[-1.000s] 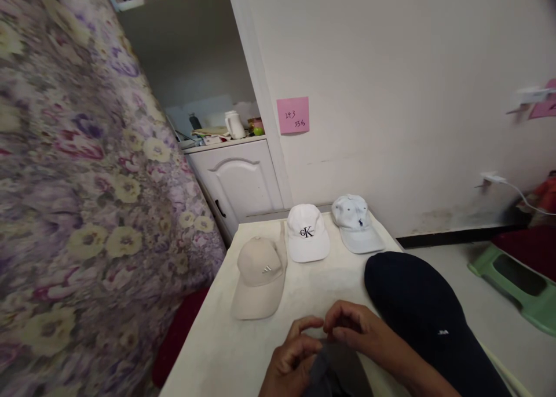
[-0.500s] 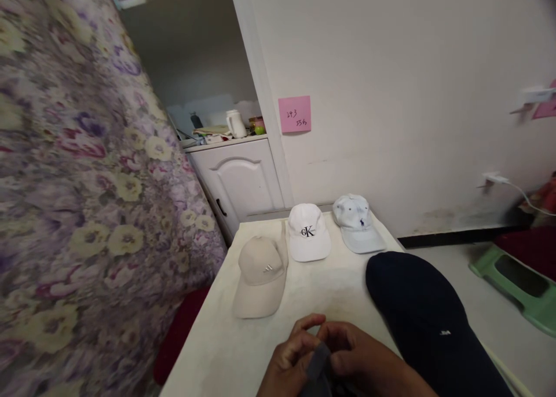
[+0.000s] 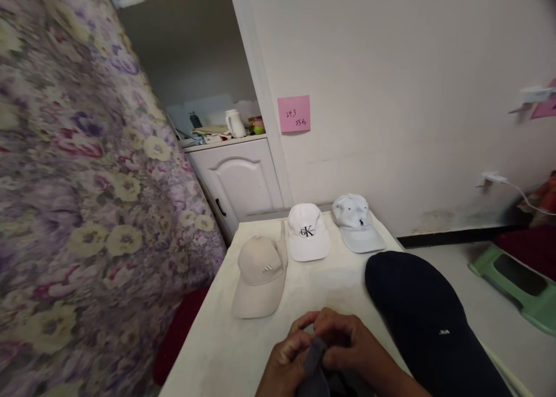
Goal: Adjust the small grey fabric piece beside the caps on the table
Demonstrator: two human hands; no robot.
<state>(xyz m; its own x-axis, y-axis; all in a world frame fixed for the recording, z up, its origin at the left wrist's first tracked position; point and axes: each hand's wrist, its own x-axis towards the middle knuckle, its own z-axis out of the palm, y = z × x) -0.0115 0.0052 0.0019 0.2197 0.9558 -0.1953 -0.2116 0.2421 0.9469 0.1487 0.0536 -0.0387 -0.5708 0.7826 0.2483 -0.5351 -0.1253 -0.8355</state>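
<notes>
From here I seem to be watching a room in a home: a purple floral curtain point(image 3: 108, 194) hangs at the left, beside a white cabinet point(image 3: 258, 72) with an arched-panel door point(image 3: 237, 182) and an open shelf point(image 3: 226, 142) holding a white jug point(image 3: 235, 124). I see a stained wall point(image 3: 391, 95) bearing a pink sticky note point(image 3: 293, 114) and a white plug point(image 3: 493, 178), and a green plastic stool point(image 3: 516, 290) on the floor point(image 3: 452, 258).

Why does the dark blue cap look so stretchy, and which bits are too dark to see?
Head view: the dark blue cap looks stretched toward the lower corner, probably from a wide lens close by; head view: the grey fabric at the left hand and right hand is dim and partly hidden; head view: the cupboard's open space is shadowy.
</notes>
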